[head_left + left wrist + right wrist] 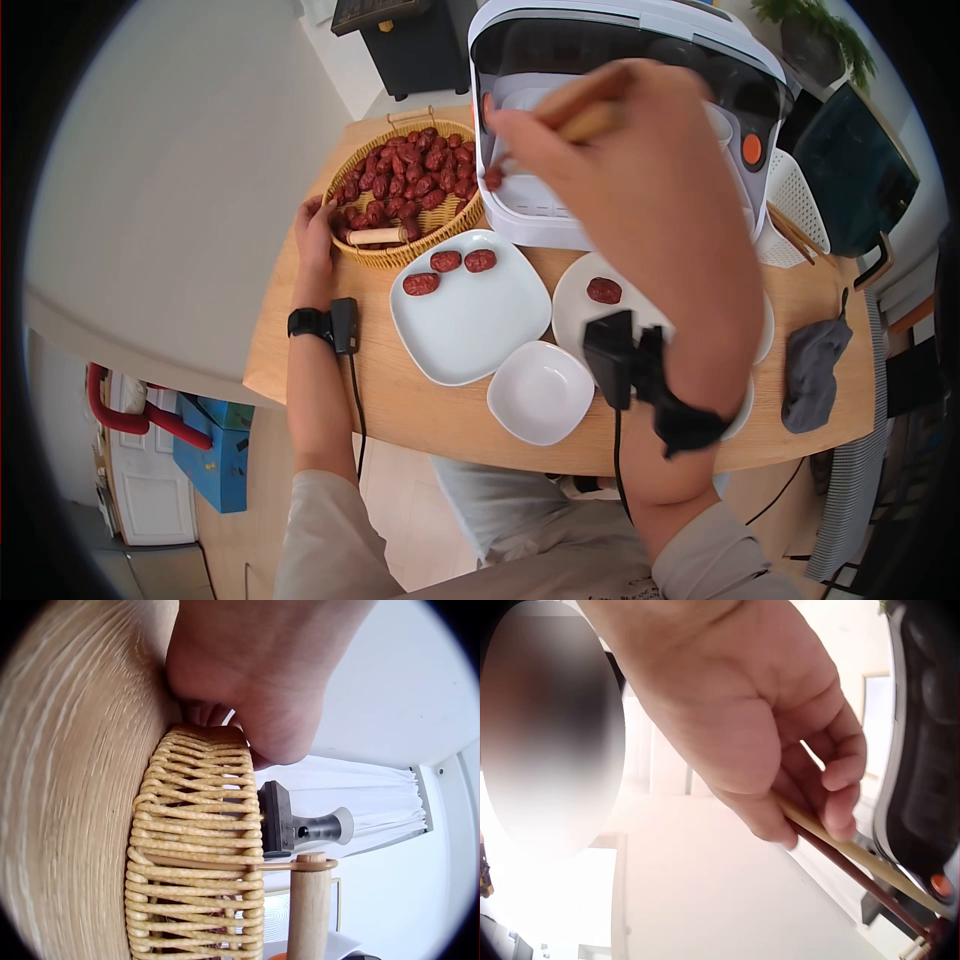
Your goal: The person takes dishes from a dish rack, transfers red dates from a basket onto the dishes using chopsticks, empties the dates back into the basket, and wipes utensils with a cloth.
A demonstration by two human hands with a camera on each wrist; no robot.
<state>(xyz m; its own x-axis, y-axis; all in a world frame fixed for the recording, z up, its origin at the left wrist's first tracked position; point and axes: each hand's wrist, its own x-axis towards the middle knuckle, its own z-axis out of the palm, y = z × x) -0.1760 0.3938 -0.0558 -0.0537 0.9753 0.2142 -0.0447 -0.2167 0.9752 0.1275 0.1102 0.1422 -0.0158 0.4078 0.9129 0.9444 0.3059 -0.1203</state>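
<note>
In the head view, my left hand (315,238) grips the side rim of a wicker basket (455,232) heaped with red dates (398,175). The left wrist view has the thumb of this hand (251,671) at the edge of the woven basket (199,832). My right hand (640,135), blurred, is raised over the front of a white appliance with its lid up (560,232). It holds chopsticks (862,871), with a red date (493,178) at their tips near the basket. Three dates (421,284) lie on the square white plate (465,335).
A small white bowl (541,395) stands in front of the plates. One date (604,290) lies on a round plate (575,310), partly behind my right forearm. At the right are a white perforated basket (800,205), more chopsticks (793,232) and a grey cloth (815,375).
</note>
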